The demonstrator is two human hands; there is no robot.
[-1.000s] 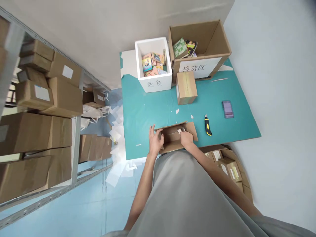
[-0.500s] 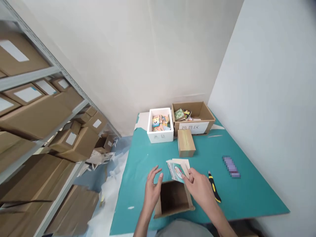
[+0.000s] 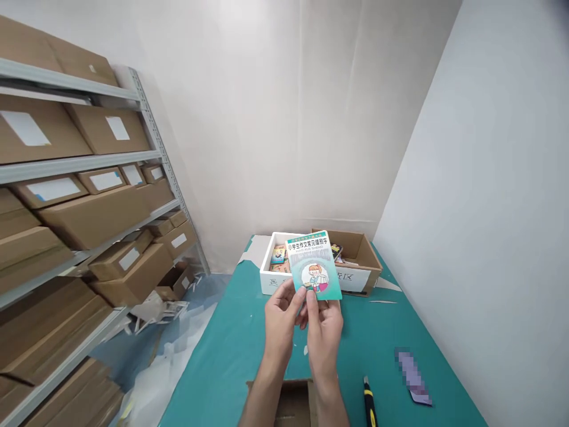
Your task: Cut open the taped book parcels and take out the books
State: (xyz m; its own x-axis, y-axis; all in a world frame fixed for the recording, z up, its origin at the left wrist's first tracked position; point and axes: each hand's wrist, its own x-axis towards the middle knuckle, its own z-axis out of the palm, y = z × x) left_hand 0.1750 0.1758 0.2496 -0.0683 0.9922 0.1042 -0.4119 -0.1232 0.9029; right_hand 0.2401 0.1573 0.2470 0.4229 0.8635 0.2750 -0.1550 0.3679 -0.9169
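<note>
A small teal and white booklet (image 3: 313, 267) with a cartoon child on its cover is held up in front of me. My left hand (image 3: 284, 305) grips its lower left edge, thumb on the cover. My right hand (image 3: 323, 320) pinches the bottom edge, thumb also on the front. Below my forearms an open cardboard box (image 3: 293, 403) shows in part. Behind the booklet stand a white foam box (image 3: 271, 281) with small booklets inside and a larger labelled cardboard box (image 3: 367, 279), both partly covered by it.
A black and yellow utility knife (image 3: 369, 403) lies on the green table (image 3: 213, 338) at right, near a blurred purple item (image 3: 413, 376). Metal shelving (image 3: 151, 118) with cardboard boxes stands at left. Crumpled white sheeting (image 3: 160, 367) lies on the floor beside the table.
The booklet has come up and away from the open box, its cover turned towards me. My left hand has joined my right on it. The camera view has tilted upward.
</note>
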